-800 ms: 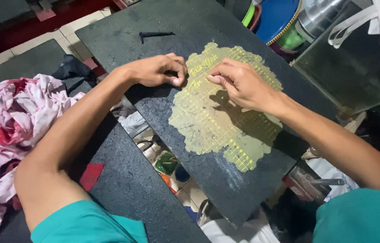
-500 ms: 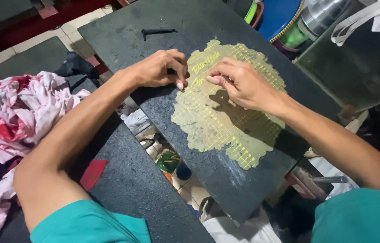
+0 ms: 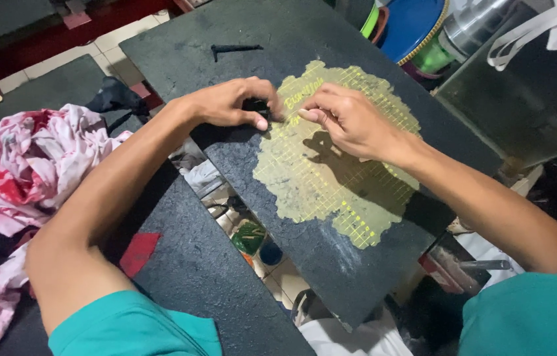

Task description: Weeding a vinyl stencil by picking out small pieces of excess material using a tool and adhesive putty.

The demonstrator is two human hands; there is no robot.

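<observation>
Left hand (image 3: 229,105) pinches a small black piece (image 3: 257,105), perhaps fabric, at the yellow gridded patch's (image 3: 331,178) left edge; right hand (image 3: 348,118), fingers curled and empty, just beside it.

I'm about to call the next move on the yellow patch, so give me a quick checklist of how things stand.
1. Both hands at top edge of the yellow-green gridded patch: ok.
2. Left hand pinching a small black piece: ok.
3. Right hand fingers resting on patch: ok.
4. Patch lying flat on the dark textured board: ok.
5. Patch edge lifted: cannot tell.
6. Crumpled pink cloth apart from board: ok.
</observation>
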